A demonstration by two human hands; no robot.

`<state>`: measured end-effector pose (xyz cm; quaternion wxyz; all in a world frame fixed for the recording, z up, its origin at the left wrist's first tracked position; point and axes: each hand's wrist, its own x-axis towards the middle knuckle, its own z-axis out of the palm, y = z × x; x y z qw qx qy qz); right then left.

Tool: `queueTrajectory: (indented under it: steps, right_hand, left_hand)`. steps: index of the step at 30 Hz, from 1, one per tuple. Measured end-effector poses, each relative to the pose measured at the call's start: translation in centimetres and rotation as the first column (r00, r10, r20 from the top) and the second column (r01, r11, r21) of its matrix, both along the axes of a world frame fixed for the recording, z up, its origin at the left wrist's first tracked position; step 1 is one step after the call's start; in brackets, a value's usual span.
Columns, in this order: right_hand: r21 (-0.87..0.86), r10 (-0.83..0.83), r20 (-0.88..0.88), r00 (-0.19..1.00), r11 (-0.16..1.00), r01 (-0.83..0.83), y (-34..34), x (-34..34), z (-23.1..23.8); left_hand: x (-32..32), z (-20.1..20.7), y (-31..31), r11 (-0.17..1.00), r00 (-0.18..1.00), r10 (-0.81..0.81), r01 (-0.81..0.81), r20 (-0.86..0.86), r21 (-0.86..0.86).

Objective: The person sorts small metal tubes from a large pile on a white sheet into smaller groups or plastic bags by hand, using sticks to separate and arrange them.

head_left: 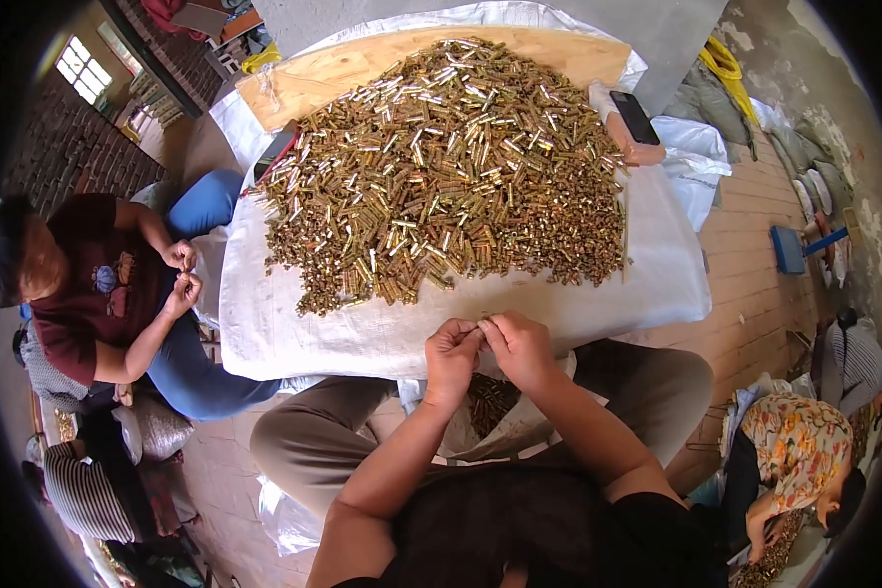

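My left hand [451, 357] and my right hand [521, 351] meet at the near edge of the table, thumbs and fingertips pinched together. Whatever sits between the fingers is too small and covered to make out. Just beyond them spreads a large heap of brass-coloured metal parts [441, 186]. Slim cylinders fill most of the heap, while small nut-like pieces [568, 240] gather along its near right side. Under my wrists, between my knees, an open pale sack [505, 441] holds dark slender parts [490, 402].
White sheeting [657, 284] covers the table, with a wooden board [294, 93] behind the heap. A phone [635, 118] lies at the far right. To the left a seated person [108, 274] pinches something small. Another person [799, 441] bends over parts at right, near a blue dustpan [787, 250].
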<state>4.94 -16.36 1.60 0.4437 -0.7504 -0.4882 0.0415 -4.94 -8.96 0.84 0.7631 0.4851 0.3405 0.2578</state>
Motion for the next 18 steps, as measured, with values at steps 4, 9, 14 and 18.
queueTrajectory:
  steps: [4, 9, 14, 18]
  right_hand:
    - [-0.003, -0.063, -0.024, 0.998, 0.998, 0.063, -0.5, -0.7, -0.9]
    - [0.018, -0.015, -0.044, 0.999, 1.000, 0.016, -1.0, 0.0, -0.3]
    - [-0.137, -0.213, 0.351, 0.912, 0.952, 0.275, 0.2, 4.1, -1.3]
    - [-0.377, -0.233, 0.439, 0.868, 0.829, 0.413, 3.7, 5.2, -1.2]
  left_hand:
    - [0.1, 1.0, 0.3, 0.972, 1.000, -0.029, 0.031, 0.009, -0.231]
    - [-0.6, 0.2, 1.2, 0.980, 0.993, -0.113, 0.115, 0.019, -0.160]
    - [-0.3, 1.7, 3.8, 0.561, 0.818, -0.283, 0.565, -0.501, 0.605]
    - [3.7, 1.9, 6.6, 0.475, 0.868, 0.213, 0.310, -0.450, 0.824]
